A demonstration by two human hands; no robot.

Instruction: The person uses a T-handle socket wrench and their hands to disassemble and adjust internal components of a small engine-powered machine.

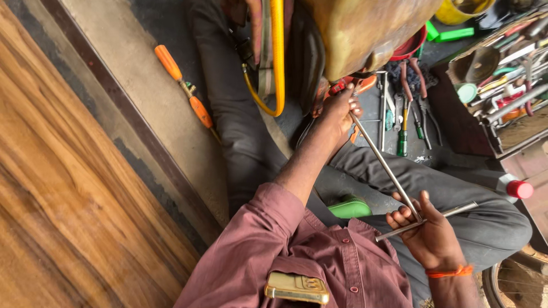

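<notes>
Fingers of the right hand (425, 231) are closing around two thin metal rods (385, 165) where they cross; the long rod is running up to the left hand (341, 108), whose fingers are curling over its far end and partly hiding orange-handled pliers (357, 85). A brown tank (365, 28) above is cut off.

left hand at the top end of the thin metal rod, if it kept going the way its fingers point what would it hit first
Probably the big brown metal tank. The left hand, gripping the thin metal rod, points up the picture, and the tank's underside sits just past the fingertips; depth is unclear.
</notes>
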